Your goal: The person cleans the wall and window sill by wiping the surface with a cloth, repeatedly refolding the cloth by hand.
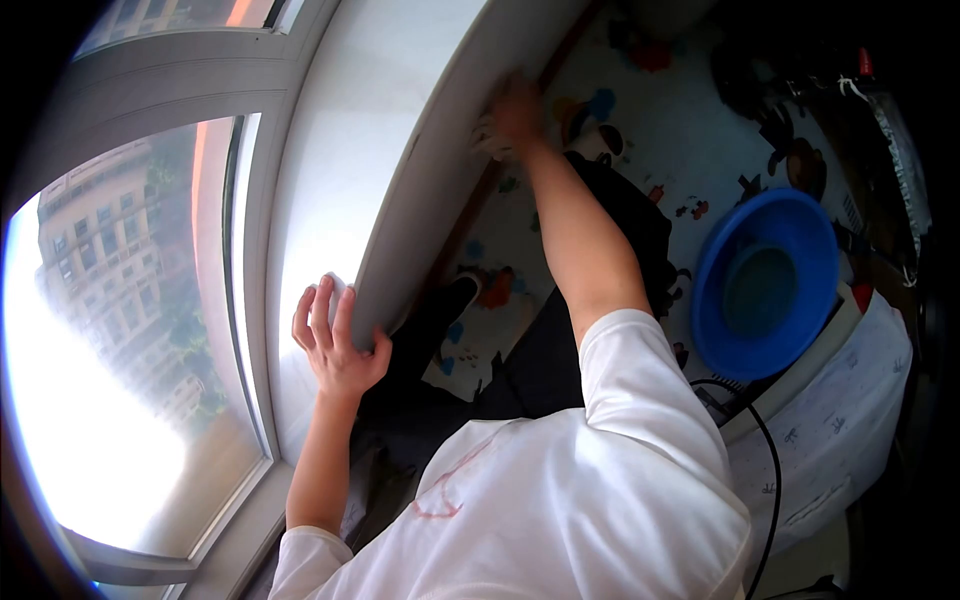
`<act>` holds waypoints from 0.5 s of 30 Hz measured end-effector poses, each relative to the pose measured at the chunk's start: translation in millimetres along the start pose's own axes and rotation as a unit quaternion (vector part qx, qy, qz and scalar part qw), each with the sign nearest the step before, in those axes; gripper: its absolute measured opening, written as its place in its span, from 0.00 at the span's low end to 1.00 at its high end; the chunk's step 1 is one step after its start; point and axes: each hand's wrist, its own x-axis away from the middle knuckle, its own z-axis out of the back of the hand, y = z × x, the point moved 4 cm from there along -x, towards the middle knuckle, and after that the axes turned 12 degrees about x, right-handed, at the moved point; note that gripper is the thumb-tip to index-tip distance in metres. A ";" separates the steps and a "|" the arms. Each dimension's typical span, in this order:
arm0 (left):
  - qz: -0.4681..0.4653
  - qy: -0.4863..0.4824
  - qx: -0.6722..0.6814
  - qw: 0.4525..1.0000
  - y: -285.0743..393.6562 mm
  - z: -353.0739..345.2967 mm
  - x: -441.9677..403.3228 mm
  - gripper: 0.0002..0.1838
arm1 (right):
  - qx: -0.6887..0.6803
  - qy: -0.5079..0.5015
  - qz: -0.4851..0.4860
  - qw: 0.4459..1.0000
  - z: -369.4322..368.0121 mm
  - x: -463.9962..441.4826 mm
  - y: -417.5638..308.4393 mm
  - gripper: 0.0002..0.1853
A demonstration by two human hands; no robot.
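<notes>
My left hand (342, 345) rests on the edge of the white windowsill (345, 170), its fingers apart and bent slightly over the top. Lower down, my right hand (518, 115) reaches to the pale wall (425, 190) below the sill, close to the brown strip along its base. Motion smears this hand. A whitish, crumpled cloth (489, 140) shows under its fingers, against the wall; its outline is blurred.
A blue basin (708, 300) with darker liquid in it stands at the right. Beside it are a white patterned cover (840, 420) and a black cable (775, 480). The floor (665, 130) has colourful printed pictures. A closed window (130, 300) fills the left side.
</notes>
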 end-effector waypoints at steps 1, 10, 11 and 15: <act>0.001 0.001 0.002 1.000 -0.4 -0.4 -0.7 0.40 | -0.010 0.036 -0.024 0.999 6.6 -1.8 1.4 0.20; 0.007 -0.003 0.012 1.000 -1.5 0.7 4.4 0.39 | -0.045 -0.062 -0.007 0.997 -29.5 8.8 0.9 0.25; 0.008 -0.002 0.014 1.000 -2.0 0.2 4.0 0.39 | -0.029 -0.056 -0.002 0.998 -34.3 3.6 0.3 0.26; 0.017 0.021 0.027 0.999 0.5 0.8 2.9 0.38 | -0.024 -0.108 -0.016 0.994 -30.3 1.3 -0.5 0.30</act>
